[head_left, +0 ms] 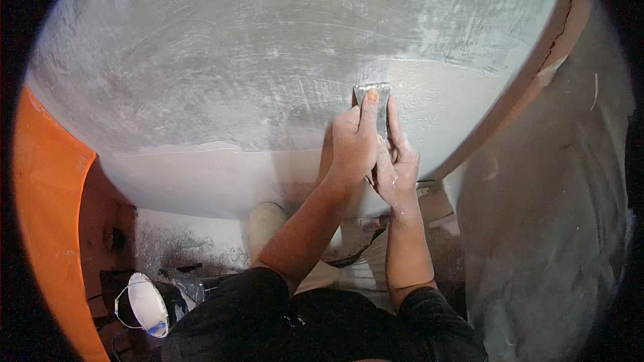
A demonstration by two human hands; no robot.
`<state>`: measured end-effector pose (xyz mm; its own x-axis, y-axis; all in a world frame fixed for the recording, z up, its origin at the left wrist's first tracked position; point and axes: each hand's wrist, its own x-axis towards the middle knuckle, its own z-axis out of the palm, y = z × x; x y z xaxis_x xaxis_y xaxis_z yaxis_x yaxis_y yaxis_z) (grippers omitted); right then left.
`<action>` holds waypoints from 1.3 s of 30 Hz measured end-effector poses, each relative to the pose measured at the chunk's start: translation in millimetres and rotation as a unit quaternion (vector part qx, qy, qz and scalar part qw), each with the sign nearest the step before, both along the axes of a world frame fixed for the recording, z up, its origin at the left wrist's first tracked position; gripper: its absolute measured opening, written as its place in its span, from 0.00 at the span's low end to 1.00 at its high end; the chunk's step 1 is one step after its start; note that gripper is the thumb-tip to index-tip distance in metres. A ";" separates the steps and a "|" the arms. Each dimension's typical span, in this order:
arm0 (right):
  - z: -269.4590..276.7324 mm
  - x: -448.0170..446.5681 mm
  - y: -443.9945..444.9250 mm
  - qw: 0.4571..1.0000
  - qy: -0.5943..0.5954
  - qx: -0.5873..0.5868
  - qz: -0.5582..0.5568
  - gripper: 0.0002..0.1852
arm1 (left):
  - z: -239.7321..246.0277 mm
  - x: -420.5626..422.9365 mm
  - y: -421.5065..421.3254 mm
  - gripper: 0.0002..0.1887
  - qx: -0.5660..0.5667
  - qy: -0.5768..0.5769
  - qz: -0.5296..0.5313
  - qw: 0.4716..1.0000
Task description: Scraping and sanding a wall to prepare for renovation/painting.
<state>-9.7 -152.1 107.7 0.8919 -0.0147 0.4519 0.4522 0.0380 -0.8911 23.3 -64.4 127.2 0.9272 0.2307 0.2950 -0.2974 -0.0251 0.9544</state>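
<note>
Both of my hands are on one metal putty knife [381, 105], its broad blade edge against the grey plastered wall [226, 85]. My left hand [354, 143] is wrapped around it with the thumb laid up along the blade. My right hand [400, 161], spotted with white compound, grips it from the right side, a finger stretched along the blade's edge; the handle is mostly hidden. Just right of the blade lies a smoother, pale coated patch [437, 100]. A similar pale band [201, 173] runs along the wall's lower part.
At the lower left is a white bucket [147, 304] with a wire handle and blue on its rim. An orange surface [50, 186] curves along the far left. A cracked brown edge [548, 55] and a dark grey surface [543, 221] are at the right.
</note>
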 end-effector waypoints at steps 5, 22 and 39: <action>18.8 -1.3 2.4 0.999 -0.038 0.027 0.022 0.32 | 22.6 1.0 1.4 0.23 -0.071 -0.020 -0.042 0.996; -19.5 -26.2 9.7 0.997 -0.049 0.003 0.063 0.33 | -16.0 -29.8 22.7 0.26 -0.042 0.011 -0.059 0.997; -127.6 -73.5 15.0 0.907 0.100 -0.394 -0.110 0.38 | -130.5 -62.6 115.8 0.34 0.369 0.215 -0.161 0.890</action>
<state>-83.2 -137.0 -20.0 0.9718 0.0550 0.2293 0.1981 -0.7179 -0.6674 -39.3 51.4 -3.2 0.9740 -0.1772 -0.1410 -0.0148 -0.6712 0.7412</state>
